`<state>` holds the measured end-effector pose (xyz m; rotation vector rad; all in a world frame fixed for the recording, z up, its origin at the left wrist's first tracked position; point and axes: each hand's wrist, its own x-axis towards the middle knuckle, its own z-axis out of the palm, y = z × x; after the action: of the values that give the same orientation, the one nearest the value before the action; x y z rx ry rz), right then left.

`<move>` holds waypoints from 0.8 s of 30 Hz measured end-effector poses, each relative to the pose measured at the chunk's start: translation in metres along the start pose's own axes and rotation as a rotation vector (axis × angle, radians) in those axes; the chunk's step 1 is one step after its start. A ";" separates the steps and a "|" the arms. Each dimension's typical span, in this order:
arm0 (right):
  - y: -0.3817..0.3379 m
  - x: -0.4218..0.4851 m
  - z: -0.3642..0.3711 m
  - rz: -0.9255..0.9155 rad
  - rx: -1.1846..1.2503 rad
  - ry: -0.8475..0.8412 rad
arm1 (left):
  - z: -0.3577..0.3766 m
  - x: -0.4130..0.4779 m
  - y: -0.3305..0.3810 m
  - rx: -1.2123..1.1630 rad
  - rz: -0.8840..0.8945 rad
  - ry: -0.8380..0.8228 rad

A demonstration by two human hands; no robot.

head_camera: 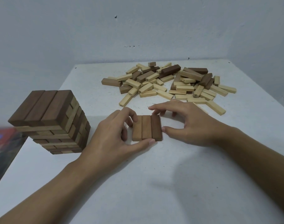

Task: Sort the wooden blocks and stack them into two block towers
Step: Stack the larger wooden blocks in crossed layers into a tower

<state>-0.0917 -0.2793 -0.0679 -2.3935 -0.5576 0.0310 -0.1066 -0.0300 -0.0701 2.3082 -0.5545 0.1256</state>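
Note:
Three brown blocks (pixel 147 128) lie flat side by side as one row on the white table (pixel 170 175), the rightmost one darkest. My left hand (pixel 115 136) pinches this row, thumb against its near end and fingers curled over its far left corner. My right hand (pixel 185 122) arches beside the row, its thumb tip at the dark block's right side and its fingertips by the far end. A tall block tower (pixel 49 122) of mixed brown and pale layers stands at the left. A loose block pile (pixel 168 83), pale and brown, lies at the back.
The table's left edge runs close beside the tower, with a red and dark object (pixel 4 143) below it. A grey wall (pixel 138 29) rises behind the table. Bare tabletop stretches between me and the row.

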 end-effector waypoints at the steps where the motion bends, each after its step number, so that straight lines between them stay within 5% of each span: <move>1: 0.000 0.000 0.000 0.003 -0.001 0.000 | 0.000 0.000 0.000 -0.003 -0.002 0.005; 9: -0.003 0.002 0.005 0.082 -0.155 -0.027 | 0.003 -0.003 -0.001 0.029 -0.040 -0.045; 17: -0.007 -0.001 0.010 0.046 -0.487 -0.319 | 0.006 -0.004 0.000 0.173 0.035 -0.023; 24: -0.009 -0.001 0.009 0.022 -0.484 -0.342 | 0.010 -0.004 -0.007 0.371 0.111 -0.040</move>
<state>-0.0980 -0.2678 -0.0696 -2.8892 -0.7658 0.3579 -0.1081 -0.0317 -0.0827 2.6423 -0.7310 0.2551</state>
